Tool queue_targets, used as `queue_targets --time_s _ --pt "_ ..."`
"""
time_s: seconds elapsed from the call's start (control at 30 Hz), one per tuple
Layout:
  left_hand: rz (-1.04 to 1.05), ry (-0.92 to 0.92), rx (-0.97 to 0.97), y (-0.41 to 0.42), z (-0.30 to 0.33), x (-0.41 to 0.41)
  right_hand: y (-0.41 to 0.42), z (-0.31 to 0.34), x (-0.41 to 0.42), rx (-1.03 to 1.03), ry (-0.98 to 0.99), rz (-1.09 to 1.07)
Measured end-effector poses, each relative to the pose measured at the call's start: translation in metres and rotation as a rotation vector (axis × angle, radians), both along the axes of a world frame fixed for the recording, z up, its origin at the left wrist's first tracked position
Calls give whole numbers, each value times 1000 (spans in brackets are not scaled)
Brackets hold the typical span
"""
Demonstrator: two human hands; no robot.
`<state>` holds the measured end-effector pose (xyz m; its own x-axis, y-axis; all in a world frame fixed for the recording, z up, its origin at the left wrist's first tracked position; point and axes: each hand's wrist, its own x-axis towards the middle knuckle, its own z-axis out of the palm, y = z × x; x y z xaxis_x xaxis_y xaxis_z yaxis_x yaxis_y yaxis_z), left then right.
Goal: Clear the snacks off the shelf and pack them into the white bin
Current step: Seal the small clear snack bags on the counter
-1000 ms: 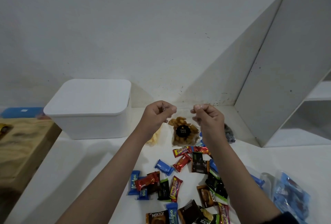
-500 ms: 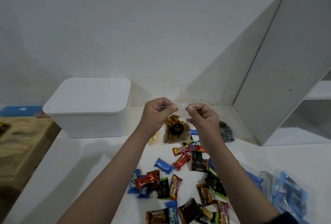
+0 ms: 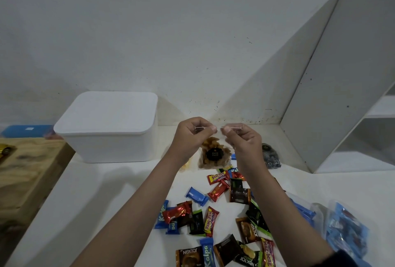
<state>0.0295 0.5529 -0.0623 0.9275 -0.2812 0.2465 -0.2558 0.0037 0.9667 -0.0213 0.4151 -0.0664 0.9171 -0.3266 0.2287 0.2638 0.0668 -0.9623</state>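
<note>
My left hand (image 3: pixel 191 136) and my right hand (image 3: pixel 241 140) each pinch a top corner of a clear bag of brown snacks (image 3: pixel 213 155) with a round black label. The bag hangs between them above the white surface. The white bin (image 3: pixel 111 130) stands to the left against the wall, its lid on. Several small wrapped snacks (image 3: pixel 213 209) in blue, red, black and yellow wrappers lie scattered on the white surface (image 3: pixel 85 202) below my forearms.
A white shelf unit (image 3: pixel 350 87) rises at the right. Clear bags of blue-wrapped snacks (image 3: pixel 344 230) lie at the lower right. A dark patterned packet (image 3: pixel 269 156) rests near the shelf. At the left are a wooden board (image 3: pixel 25 172) and a blue container (image 3: pixel 25 131).
Both hands have moved closer together and slightly up, holding the clear snack bag by its top edge; the bag hangs a little higher than before.
</note>
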Motion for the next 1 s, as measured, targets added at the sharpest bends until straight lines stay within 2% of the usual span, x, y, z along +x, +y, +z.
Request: queue_targets --time_s 0.5,0.8,0.9,1.0 --pt "-18 10 21 0 1 -1 -1 5 -7 -7 -55 112" --pt "-25 40 -32 -1 -3 2 -2 4 -9 31 51 61" --pt "25 104 -54 4 -4 5 5 3 -10 38 104 49" --pt "144 291 -141 1 -8 6 16 2 -10 31 115 1"
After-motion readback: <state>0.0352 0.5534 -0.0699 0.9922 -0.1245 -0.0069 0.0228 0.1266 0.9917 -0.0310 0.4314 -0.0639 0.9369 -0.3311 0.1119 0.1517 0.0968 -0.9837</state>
